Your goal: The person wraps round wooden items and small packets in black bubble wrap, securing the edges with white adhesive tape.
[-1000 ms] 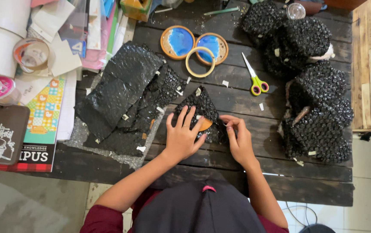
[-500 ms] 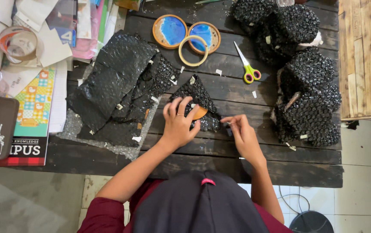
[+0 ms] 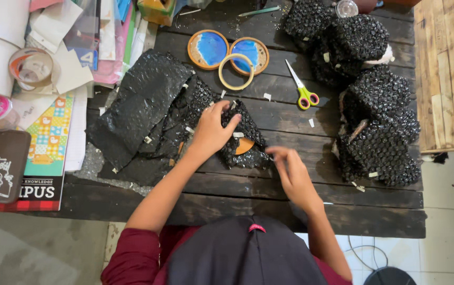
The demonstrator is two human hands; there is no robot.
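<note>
My left hand [image 3: 213, 129] presses down with spread fingers on a small bundle of black bubble wrap [image 3: 249, 125]. An orange wooden disc [image 3: 246, 146] peeks out of the bundle's lower edge. My right hand [image 3: 291, 173] is blurred, just right of and below the bundle, its fingertips close to the wrap's edge. I cannot tell whether it holds anything. A larger loose sheet of black bubble wrap [image 3: 137, 108] lies to the left, under my left forearm.
On the dark plank table [image 3: 269, 198], beyond the bundle, lie a ring of tape [image 3: 236, 72], two round blue-faced coasters [image 3: 208, 48], and yellow-handled scissors [image 3: 302, 88]. Several wrapped black parcels [image 3: 377, 113] are piled at right. Books, papers and tape rolls [image 3: 31, 68] crowd the left.
My right hand has pulled away from the bundle's edge, down and to the right, and is now blurred. My left hand stays pressed on the bundle.
</note>
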